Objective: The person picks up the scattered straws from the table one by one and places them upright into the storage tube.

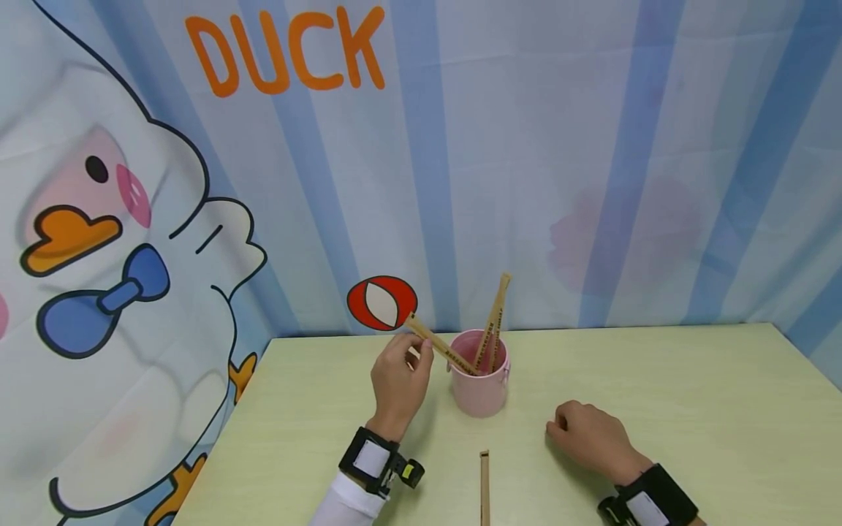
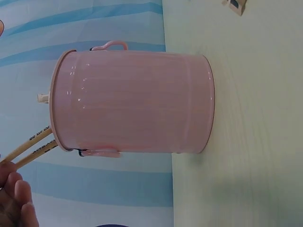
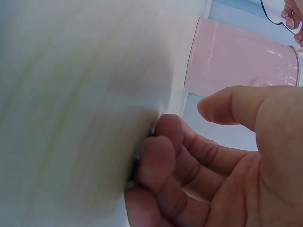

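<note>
My left hand (image 1: 400, 380) is at the left of a pink bucket (image 1: 479, 398), its thumb and fingertips pinching the upper end of a thin wooden stick (image 1: 447, 354) with dark print along it. The stick leans out over the rim, its lower end inside the bucket. Other wooden sticks (image 1: 490, 321) stand in the same bucket, tilted to the right. In the left wrist view, two printed sticks (image 2: 29, 143) run from the fingertips to the rim. My right hand (image 1: 595, 438) rests on the table, right of the bucket, with loosely curled fingers (image 3: 158, 156) and nothing held.
Another wooden stick (image 1: 484, 486) lies on the pale table (image 1: 691, 380) in front of the bucket, pointing toward it. A striped blue curtain (image 1: 513, 146) with a printed duck hangs behind the table's back edge. The bucket has small side handles (image 2: 111, 45).
</note>
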The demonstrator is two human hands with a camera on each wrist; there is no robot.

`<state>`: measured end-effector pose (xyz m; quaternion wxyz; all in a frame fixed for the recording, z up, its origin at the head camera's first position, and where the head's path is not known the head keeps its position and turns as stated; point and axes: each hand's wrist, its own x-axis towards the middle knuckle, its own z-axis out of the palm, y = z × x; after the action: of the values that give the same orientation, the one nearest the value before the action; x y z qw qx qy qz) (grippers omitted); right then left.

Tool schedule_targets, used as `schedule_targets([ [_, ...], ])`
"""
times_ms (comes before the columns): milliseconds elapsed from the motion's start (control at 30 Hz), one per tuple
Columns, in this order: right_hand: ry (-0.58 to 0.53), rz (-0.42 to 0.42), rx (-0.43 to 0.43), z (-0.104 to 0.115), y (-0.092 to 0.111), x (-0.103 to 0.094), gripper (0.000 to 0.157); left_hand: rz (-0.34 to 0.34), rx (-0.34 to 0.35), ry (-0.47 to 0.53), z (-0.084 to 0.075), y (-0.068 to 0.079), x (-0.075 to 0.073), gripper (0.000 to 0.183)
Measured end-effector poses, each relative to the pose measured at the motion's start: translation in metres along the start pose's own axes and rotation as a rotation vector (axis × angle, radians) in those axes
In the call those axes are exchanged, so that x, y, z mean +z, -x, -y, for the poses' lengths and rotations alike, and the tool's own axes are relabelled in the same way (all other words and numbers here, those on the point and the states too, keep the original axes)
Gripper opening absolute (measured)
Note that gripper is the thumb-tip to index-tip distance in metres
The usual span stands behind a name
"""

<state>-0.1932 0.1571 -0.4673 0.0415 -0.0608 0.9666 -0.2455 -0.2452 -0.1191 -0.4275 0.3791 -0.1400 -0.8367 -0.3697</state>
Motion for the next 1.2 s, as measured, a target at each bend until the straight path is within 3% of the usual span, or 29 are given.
schedule_targets([
  [133,-0.001,-0.004,-0.008,-0.001,0.000,0.001,0.033,0.021,0.017,0.004,0.002,0.003,-0.002,0.015],
  [267,-0.001,-0.014,-0.017,-0.001,0.000,0.001,0.034,0.095,0.016,-0.022,0.004,0.008,-0.004,0.015],
  [367,0.001,-0.019,-0.022,-0.002,0.000,0.001,0.034,0.229,-0.031,-0.054,0.005,0.012,-0.006,0.015],
  [533,0.007,-0.012,-0.018,-0.003,-0.001,0.002,0.033,0.518,-0.115,-0.131,0.010,0.021,-0.009,0.016],
  [667,0.009,-0.002,-0.017,-0.003,-0.001,0.002,0.032,0.662,-0.138,-0.160,0.015,0.029,-0.010,0.018],
  [933,0.005,0.004,-0.014,-0.003,-0.001,0.002,0.032,0.822,-0.181,-0.202,0.023,0.040,-0.008,0.032],
  [1200,0.005,0.012,-0.006,-0.003,-0.001,0.002,0.032,0.911,-0.179,-0.224,0.025,0.045,-0.008,0.027],
])
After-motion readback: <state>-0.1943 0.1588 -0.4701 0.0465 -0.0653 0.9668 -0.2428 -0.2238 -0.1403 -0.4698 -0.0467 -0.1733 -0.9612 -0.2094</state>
